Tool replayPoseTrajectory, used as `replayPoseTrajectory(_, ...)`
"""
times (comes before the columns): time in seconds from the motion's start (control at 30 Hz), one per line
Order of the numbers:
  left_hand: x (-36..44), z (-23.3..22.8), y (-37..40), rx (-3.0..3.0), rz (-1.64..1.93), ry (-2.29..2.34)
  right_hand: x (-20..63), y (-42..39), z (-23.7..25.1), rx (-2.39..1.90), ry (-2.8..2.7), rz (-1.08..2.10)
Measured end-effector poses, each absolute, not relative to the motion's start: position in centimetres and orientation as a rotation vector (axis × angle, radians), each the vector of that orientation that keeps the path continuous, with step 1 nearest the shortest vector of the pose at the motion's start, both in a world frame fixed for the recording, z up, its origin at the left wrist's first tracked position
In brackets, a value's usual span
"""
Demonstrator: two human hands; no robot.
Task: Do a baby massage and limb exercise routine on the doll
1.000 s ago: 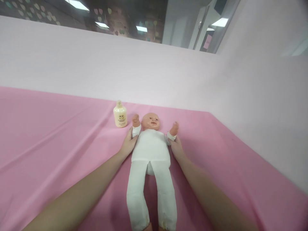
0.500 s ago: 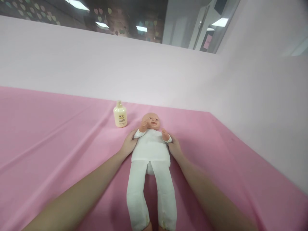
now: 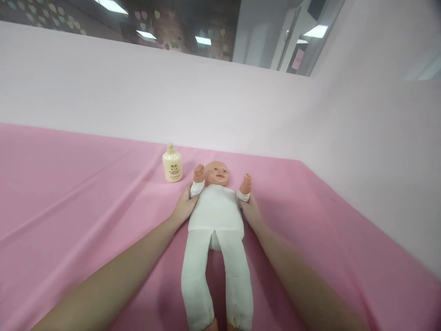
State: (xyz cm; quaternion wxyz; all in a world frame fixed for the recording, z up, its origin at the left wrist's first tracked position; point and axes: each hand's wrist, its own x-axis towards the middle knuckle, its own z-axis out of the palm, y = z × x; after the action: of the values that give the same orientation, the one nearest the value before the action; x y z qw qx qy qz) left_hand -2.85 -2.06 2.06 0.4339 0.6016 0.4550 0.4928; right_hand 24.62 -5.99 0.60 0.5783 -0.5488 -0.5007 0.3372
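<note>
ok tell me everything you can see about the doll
The doll is a baby figure lying face up on the pink cloth. It has a bare, hard-looking head and hands and a soft white cloth body, sleeves and long legs. Both forearms point up. The left hand holds its one arm and the right hand the other. A cream bottle stands apart, beside its head.

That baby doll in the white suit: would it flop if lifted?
The baby doll in a white cloth suit probably flops: its legs lie limp and flat on the pink sheet. The moulded head and hands look hard, likely stiff. It seems light, since the left hand and right hand prop its arms easily.
</note>
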Motion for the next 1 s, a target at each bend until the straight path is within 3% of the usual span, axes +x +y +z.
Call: replayPoseTrajectory(1.0, -2.9, 1.7, -1.9, 1.543, 1.231, 1.099, 23.9, -6.7, 1.7, -1.293, -1.209, 0.816)
